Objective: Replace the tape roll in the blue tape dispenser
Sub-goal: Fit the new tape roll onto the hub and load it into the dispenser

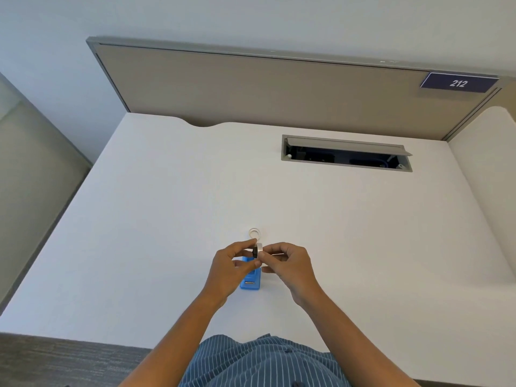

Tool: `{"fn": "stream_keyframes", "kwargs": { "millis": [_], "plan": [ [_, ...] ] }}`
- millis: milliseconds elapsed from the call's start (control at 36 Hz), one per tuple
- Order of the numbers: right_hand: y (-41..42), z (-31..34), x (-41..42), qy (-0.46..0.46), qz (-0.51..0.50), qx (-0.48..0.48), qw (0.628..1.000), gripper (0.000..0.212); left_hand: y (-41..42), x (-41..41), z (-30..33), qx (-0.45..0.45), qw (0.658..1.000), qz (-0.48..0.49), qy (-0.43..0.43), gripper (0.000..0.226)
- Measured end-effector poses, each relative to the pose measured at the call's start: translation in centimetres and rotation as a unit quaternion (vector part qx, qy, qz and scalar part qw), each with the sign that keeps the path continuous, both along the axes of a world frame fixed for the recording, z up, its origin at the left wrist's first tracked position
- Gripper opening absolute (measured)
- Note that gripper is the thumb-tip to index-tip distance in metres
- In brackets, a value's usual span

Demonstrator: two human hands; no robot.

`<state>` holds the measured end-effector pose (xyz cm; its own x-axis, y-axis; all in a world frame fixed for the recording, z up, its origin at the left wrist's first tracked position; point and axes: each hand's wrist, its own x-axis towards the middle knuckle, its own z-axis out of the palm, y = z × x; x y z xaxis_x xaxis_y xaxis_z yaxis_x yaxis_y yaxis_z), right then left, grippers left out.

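The blue tape dispenser (250, 283) lies on the white desk (167, 205), partly hidden under my hands. Just above it I hold a clear tape roll (259, 248) together with a small black hub (254, 252). My left hand (231, 268) pinches the black hub side, and my right hand (287, 263) pinches the clear roll side. A second clear ring of tape (254, 234) lies flat on the desk just beyond my fingers.
An open cable tray (346, 153) is cut into the desk at the back right. A beige partition panel (265, 88) with a "212" sign (459, 82) stands behind the desk. The desk's left edge drops to the floor.
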<state>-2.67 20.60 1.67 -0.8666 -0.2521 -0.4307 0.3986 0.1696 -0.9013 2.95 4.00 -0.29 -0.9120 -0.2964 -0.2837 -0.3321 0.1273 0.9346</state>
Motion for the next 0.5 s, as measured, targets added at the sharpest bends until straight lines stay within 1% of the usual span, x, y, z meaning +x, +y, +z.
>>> {"fn": "stream_keyframes", "kwargs": {
  "millis": [167, 500],
  "plan": [
    [-1.1, -1.0, 0.1, 0.005, 0.008, 0.055, 0.998, 0.014, -0.5, -0.1, -1.2, -0.041, 0.999, -0.020, -0.006, 0.049],
    [-2.2, -3.1, 0.5, 0.026, 0.007, 0.144, 0.989, 0.012, -1.3, -0.2, -3.3, -0.082, 0.996, -0.039, -0.006, 0.045]
  ]
}}
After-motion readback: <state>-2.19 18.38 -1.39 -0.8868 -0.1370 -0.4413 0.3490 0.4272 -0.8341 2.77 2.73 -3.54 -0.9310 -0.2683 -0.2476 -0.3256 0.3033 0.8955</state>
